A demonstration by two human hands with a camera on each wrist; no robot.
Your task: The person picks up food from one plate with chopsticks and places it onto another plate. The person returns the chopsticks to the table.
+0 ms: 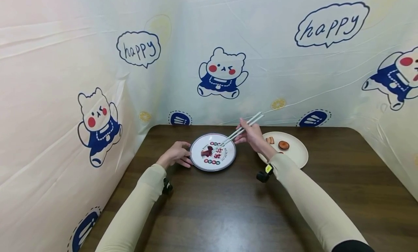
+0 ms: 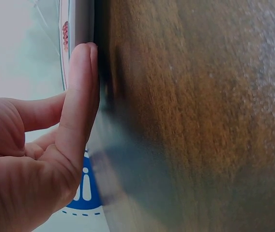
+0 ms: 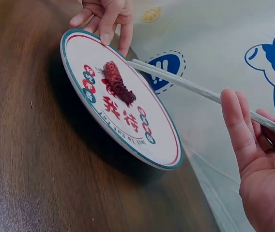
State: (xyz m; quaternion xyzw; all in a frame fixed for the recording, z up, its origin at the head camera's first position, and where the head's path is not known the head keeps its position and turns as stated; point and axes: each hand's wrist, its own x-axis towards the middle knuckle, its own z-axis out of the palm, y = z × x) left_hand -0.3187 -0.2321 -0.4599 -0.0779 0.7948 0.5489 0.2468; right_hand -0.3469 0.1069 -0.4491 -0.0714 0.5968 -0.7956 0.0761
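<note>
My right hand [image 1: 253, 135] grips a pair of pale chopsticks [image 3: 186, 83]. Their tips slant down over a round white plate [image 1: 225, 162] with a dark rim and red printed characters. On this plate lies a dark red, glossy piece of food [image 3: 118, 83], like braised meat. In the right wrist view the chopstick tips show apart from it, overlapping the plate's far rim. At the plate's left edge my left hand [image 1: 176, 154] has its fingertips at the rim, the fingers [image 2: 79, 72] fairly straight.
Under my right forearm, a second cream plate [image 1: 298, 154] holds a round browned piece [image 1: 283, 145] and a small striped piece [image 1: 270, 140]; the forearm hides part of it. Both plates stand near the back of the brown wooden table [image 1: 222, 208]. A printed cloth [image 1: 261, 74] hangs behind and beside it.
</note>
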